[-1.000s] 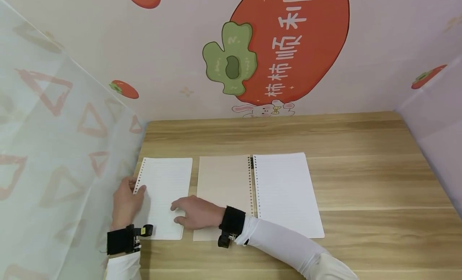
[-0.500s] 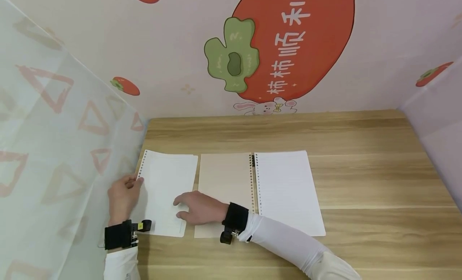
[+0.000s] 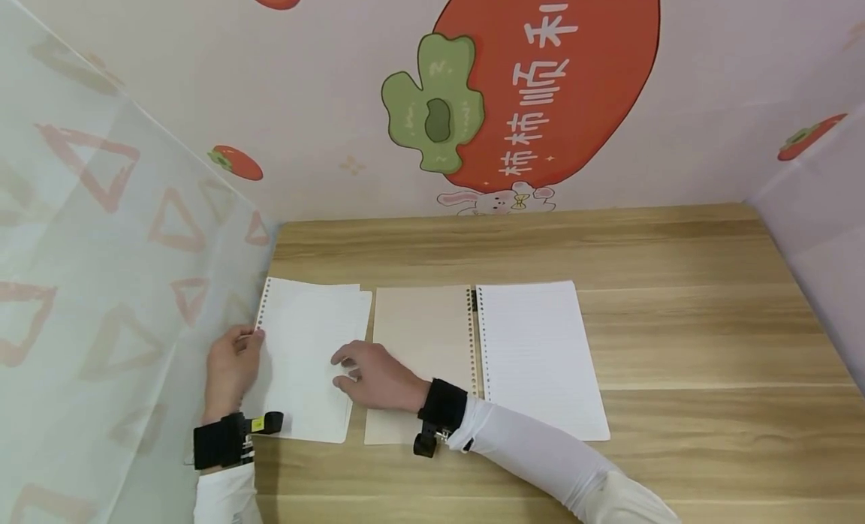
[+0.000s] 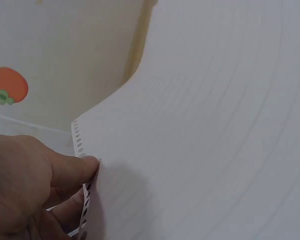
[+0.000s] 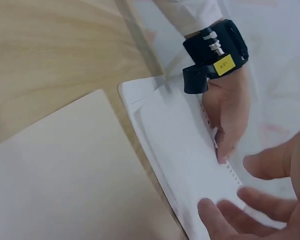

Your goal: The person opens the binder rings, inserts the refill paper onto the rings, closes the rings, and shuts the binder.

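Note:
My left hand (image 3: 232, 368) pinches the punched left edge of a loose-leaf paper sheet (image 3: 304, 329) between thumb and fingers. That edge is raised and bends in the left wrist view, where faint ruled lines cross the sheet (image 4: 200, 125). Under it lies more white paper (image 3: 366, 314), showing as a strip on the right side. My right hand (image 3: 378, 375) is over the sheet's right side, fingers spread and loosely bent, holding nothing. In the right wrist view its fingers (image 5: 262, 200) appear above the paper; whether they touch it I cannot tell.
A beige punched cover (image 3: 419, 321) lies to the right of the sheets, partly under my right forearm. Beside it is a stack of lined paper (image 3: 534, 344), with a dark binder piece (image 3: 474, 301) between them. A patterned wall (image 3: 176, 284) stands close to my left hand.
The top sheet has come up and shifted left and away from me, uncovering paper beneath on its right. My left hand has moved slightly away with it; the right hand has shifted slightly right and away.

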The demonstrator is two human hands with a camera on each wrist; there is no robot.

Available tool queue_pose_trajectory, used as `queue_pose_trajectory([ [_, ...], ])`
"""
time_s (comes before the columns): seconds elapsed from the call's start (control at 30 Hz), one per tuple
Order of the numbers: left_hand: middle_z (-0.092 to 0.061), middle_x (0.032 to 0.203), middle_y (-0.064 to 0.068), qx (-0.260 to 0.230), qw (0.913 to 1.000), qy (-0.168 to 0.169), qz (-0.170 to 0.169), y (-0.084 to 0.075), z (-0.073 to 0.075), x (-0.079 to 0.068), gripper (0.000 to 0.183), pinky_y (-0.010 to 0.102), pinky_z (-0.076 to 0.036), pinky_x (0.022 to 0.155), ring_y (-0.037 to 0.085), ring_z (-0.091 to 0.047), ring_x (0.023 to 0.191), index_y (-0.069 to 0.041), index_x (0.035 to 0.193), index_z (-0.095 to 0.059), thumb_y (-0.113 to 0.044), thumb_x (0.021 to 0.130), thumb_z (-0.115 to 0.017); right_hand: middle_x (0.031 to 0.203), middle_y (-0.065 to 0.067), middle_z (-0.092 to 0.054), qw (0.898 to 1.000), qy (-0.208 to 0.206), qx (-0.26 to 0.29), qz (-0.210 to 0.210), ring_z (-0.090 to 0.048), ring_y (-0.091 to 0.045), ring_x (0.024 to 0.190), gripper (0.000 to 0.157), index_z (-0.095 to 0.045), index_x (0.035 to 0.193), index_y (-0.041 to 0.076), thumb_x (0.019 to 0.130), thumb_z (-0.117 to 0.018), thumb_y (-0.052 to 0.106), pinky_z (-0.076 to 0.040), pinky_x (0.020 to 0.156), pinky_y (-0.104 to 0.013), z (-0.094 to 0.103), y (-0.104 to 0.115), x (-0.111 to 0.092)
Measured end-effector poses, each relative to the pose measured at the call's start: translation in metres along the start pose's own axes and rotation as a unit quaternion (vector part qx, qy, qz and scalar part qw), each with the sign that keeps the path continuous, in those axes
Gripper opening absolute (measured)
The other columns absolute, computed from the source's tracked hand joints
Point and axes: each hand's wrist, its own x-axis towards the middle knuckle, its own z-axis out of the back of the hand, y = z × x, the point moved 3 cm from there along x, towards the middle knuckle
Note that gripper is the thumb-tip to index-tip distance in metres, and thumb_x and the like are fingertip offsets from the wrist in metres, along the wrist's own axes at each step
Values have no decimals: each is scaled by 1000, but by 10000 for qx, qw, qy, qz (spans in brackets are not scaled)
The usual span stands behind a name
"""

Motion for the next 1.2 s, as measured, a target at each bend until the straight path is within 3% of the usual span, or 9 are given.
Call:
queue_pose_trajectory([
  [0.17,-52,156,29,-527,9971,395,382,11,0,2,56,52,-46,99,45,-53,137,-2,146,-55,-46,113,-44,142,-18,-56,9953,-665,633,-312,-65,-26,122,46,-54,147,-1,106,-66,18,-53,96,-22,6,-2,2],
  [0.33,-58,151,26,-682,9945,440,662,16,1,-1,57,37,-44,87,30,-60,120,-3,149,-54,-47,113,-44,142,-19,-51,9865,-1189,1031,-458,-62,-30,120,55,-45,153,-3,106,-66,16,-54,100,-31,8,-6,4],
  [0.47,-65,141,20,-776,9926,420,828,17,1,-1,56,31,-46,81,15,-63,101,-7,149,-55,-49,112,-46,146,-19,-50,9805,-1230,1369,-690,-60,-32,127,63,-38,159,-2,106,-66,18,-53,106,-37,8,-7,5],
  [0.6,-66,140,17,-923,9895,527,983,19,-1,0,61,31,-48,80,11,-63,97,-9,152,-54,-54,111,-48,151,-19,-51,9752,-1194,1661,-840,-59,-32,134,66,-35,161,-2,107,-64,20,-52,110,-37,7,-9,6],
  [0.73,-59,149,20,-1083,9869,645,1003,18,-5,-1,66,33,-45,84,17,-60,107,-8,155,-51,-56,110,-47,143,-18,-61,9660,-1403,1980,-892,-68,-27,123,57,-45,154,-1,105,-66,19,-56,99,-30,9,-11,9],
  [0.93,-53,156,19,-1181,9864,748,870,12,-13,-8,68,35,-41,89,21,-54,117,-7,156,-48,-58,110,-46,99,-11,-79,9612,-1617,2065,-860,-78,-36,79,28,-64,127,-1,105,-68,15,-55,69,-22,13,-16,10],
  [1.03,-57,152,16,-1206,9864,799,785,7,-16,-14,70,34,-41,90,18,-56,115,-10,156,-48,-61,109,-47,88,-8,-79,9606,-1580,2100,-901,-76,-41,68,15,-66,110,1,104,-69,15,-53,61,-23,18,-18,7],
  [1.2,-66,138,14,-1264,9860,941,543,-5,-22,-25,68,29,-53,80,11,-67,97,-11,157,-48,-59,108,-51,85,-5,-79,9582,-1627,2138,-978,-75,-34,59,13,-66,98,4,104,-70,15,-53,55,-24,33,-24,-4],
])
